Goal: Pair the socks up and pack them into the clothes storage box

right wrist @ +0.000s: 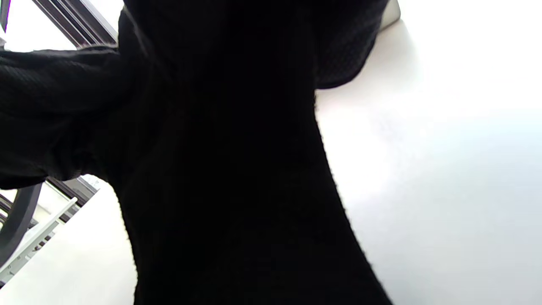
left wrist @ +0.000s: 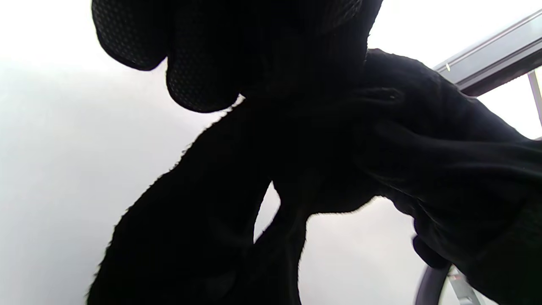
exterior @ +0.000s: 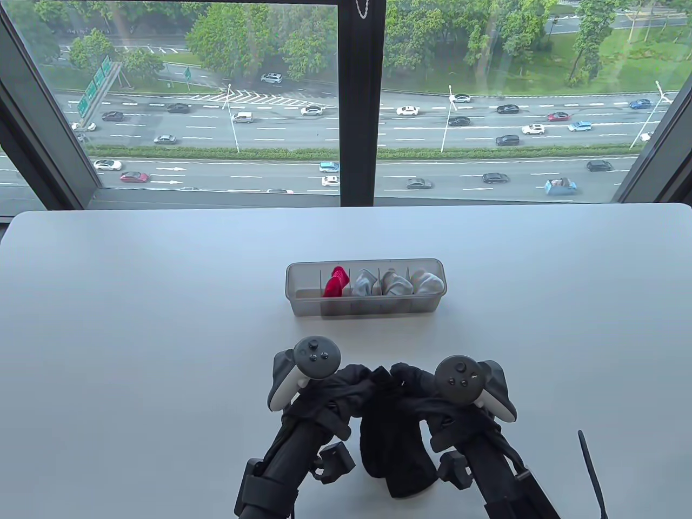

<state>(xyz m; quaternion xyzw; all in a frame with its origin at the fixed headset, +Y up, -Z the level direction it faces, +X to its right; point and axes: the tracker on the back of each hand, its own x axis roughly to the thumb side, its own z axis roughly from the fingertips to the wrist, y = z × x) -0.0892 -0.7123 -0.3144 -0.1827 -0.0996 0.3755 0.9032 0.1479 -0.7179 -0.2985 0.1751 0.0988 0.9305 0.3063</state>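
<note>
A pair of black knit socks [exterior: 392, 443] hangs lengthwise toward the person, gripped at its top by the left hand [exterior: 338, 386] and right hand [exterior: 427, 386] near the white desk's [exterior: 135, 324] front edge. Beyond stands a clear divided plastic storage box [exterior: 366, 307], long axis left-right, holding red and grey socks, before a window.

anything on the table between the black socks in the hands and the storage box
Nothing visible. Both hands, left and right, hold the black socks near the table's front edge; only bare table lies between them and the storage box, whose leftmost compartment looks empty.
</note>
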